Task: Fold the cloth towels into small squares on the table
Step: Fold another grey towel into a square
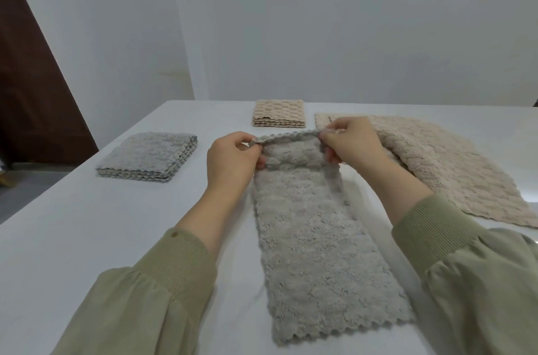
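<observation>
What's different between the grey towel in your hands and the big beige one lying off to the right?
The grey towel is a long narrow strip; the beige towel is spread wide. The left hand and right hand pinch the grey towel's far end and hold it raised; the beige towel lies flat, unheld. Both are fluffy with scalloped edges.

Grey towel [317,238] strip on white table [87,238] — far end lifted, left hand [233,164], right hand [353,143] pinching corners
</observation>
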`<state>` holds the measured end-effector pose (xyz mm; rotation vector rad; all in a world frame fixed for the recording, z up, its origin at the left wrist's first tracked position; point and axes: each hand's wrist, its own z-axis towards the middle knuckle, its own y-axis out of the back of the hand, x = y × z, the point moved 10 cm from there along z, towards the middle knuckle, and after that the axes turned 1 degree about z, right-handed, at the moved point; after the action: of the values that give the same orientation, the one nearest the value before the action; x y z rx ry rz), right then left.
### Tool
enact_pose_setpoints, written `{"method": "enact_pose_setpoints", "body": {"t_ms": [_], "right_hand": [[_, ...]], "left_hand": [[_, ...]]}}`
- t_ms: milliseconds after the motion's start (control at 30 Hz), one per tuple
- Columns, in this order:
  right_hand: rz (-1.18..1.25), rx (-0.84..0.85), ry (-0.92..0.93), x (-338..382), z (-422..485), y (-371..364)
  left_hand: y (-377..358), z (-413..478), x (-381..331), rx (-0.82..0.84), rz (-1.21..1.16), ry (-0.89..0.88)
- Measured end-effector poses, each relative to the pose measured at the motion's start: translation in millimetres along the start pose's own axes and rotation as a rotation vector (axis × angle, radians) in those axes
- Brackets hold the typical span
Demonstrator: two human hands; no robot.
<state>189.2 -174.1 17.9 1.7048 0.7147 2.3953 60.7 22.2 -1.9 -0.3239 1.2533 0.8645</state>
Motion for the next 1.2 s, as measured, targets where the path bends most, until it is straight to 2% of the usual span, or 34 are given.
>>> {"method": "enact_pose_setpoints", "body": {"t_ms": [67, 167, 233, 367, 433, 567, 733, 900, 1033, 1200], "right_hand": [[0.218, -0.054, 0.033, 5.5, -1.5, 1.6], [0.179, -0.164, 0.178, 18.3, -5.9, 7.4], [0.167, -0.166, 0.199, 15.6, -15.4, 2.8], [0.221, -0.186, 0.053, -14.7, -33.6, -4.1], [0.237, -0.186, -0.017, -25.3, -38.4, -2.3], [0.328, -0.081, -0.169, -38.0, -54.4, -5.2], [0.395, 0.137, -0.334, -49.0, -79.1, -10.7], [0.320, 0.267, -0.325, -43.2, -96.9, -8.9], [0.125, 0.268, -0.296, -39.0, -98.0, -3.5], [0.017, 0.277, -0.296, -41.4, -97.1, -1.9]], "left_hand": [[1.7, 0.7, -4.4, -0.017, -0.131, -0.026], [-1.0, 1.5, -8.8, 0.018, -0.226, -0.049], [-4.0, 0.7, 0.7, 0.046, -0.299, 0.019], [-1.2, -12.2, 32.0, 0.042, -0.393, 0.275], [-2.9, -19.2, 37.3, 0.081, -0.407, 0.334], [-8.3, -35.3, 34.8, 0.202, -0.360, 0.386], [-6.6, -52.3, 29.1, 0.399, -0.281, 0.404], [0.6, -65.7, 29.0, 0.528, -0.171, 0.391], [4.0, -67.5, 30.2, 0.558, -0.043, 0.358], [-1.7, -72.0, 29.5, 0.624, 0.063, 0.325]]}}
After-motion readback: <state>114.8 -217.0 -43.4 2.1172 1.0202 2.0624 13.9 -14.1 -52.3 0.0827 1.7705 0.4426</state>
